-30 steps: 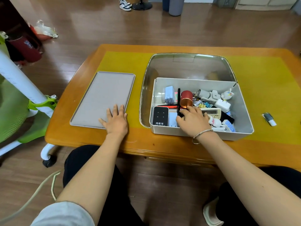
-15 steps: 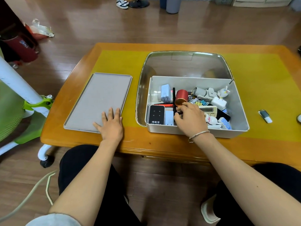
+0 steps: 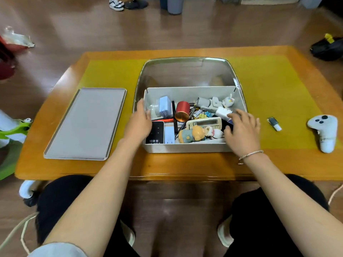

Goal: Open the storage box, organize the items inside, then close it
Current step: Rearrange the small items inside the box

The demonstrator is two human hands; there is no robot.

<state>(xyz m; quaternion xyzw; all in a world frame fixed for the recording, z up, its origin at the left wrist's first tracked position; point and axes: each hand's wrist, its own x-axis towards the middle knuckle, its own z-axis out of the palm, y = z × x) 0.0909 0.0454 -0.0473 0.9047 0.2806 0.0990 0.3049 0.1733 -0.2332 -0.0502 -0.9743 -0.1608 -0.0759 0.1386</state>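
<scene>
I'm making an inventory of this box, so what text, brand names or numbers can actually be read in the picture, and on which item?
"Shmc": partial brand lettering, cut off by the bear figurine, on the left end of the beige calculator.
White characters along the bottom of the black device: present, too small to read.
Colourful batteries: print blurred, unreadable.
Nothing else carries legible text.

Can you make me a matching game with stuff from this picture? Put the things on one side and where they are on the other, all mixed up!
Things:
1. lid
2. red cup
3. game controller
4. left hand

Places:
A. lying on its side inside the storage box
B. on the table, right of the box
C. at the box's left wall
D. flat on the table, left of the box

Pairs: 1-D, 2-A, 3-B, 4-C
</scene>
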